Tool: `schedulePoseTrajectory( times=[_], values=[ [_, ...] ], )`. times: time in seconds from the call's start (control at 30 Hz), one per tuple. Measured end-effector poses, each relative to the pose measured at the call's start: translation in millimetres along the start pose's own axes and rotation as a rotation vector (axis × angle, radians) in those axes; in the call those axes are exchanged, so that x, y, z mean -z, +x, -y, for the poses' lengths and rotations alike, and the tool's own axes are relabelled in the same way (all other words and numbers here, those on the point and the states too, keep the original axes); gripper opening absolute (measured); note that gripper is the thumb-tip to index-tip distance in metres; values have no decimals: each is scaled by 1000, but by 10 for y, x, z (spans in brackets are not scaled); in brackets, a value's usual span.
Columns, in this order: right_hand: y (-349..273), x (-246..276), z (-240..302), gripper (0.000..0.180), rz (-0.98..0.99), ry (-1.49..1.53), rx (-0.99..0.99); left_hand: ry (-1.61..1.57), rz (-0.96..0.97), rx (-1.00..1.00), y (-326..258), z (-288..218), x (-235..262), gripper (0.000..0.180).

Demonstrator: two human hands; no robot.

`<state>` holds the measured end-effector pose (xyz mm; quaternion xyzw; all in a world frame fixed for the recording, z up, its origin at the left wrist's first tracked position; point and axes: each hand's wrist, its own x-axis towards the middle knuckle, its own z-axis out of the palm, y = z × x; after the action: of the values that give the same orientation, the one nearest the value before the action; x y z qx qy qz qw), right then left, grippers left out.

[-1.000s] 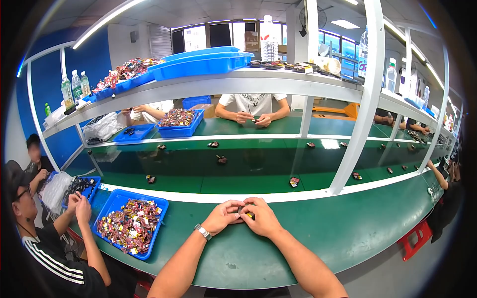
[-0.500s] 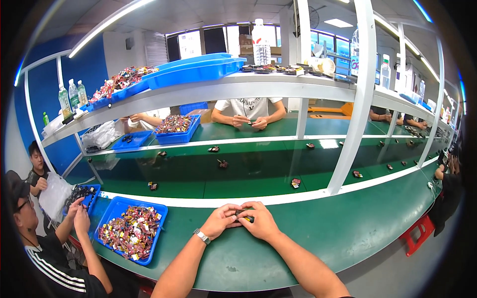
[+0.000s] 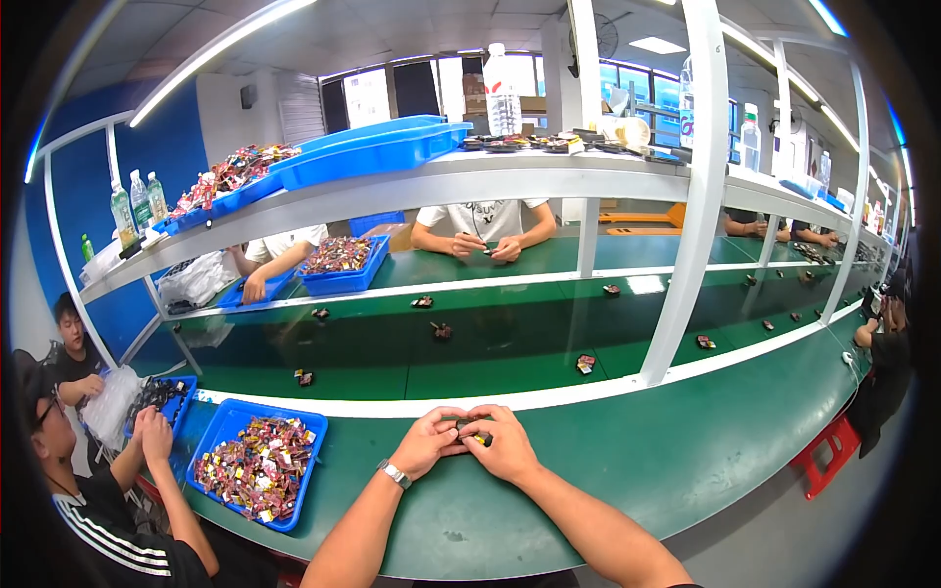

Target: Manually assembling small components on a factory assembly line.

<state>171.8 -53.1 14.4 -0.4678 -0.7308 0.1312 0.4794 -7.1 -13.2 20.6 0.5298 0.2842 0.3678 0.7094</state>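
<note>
Brightly lit from a ceiling tube [image 3: 221, 61] between ten and eleven o'clock and a window [image 3: 368, 98] at eleven, burnt out to white. Glares on the green belt [image 3: 510, 343] at three; gleams faintly on the table [image 3: 627, 451] past four. Bows the shelf [image 3: 421, 188], fringes blue near two, blackens around the rim. Looks clear at the left hand [image 3: 423, 446] and right hand [image 3: 510, 446] near six.

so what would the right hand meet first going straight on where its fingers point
Past the small dark part it holds, the right hand would likely meet the left hand first; whether they already touch is unclear.
</note>
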Motion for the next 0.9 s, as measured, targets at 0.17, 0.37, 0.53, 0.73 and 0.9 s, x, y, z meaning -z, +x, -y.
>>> schedulePoseTrajectory(
  times=[0.17,0.37,0.53,0.73,0.9],
  values=[
    [8,-5,-49,13,-26,133,-83,-38,-9,-2,15,68,76,18],
    [-13,52,-76,14,7,167,-154,-35,33,22,58,87,66,11],
    [26,9,-35,15,64,235,-218,17,39,14,36,117,152,9],
    [-23,-32,-20,14,-31,32,-100,-12,-17,5,12,7,-29,25],
    [-41,-70,49,13,-78,-5,-96,-74,7,-4,6,41,46,30]
  ],
)
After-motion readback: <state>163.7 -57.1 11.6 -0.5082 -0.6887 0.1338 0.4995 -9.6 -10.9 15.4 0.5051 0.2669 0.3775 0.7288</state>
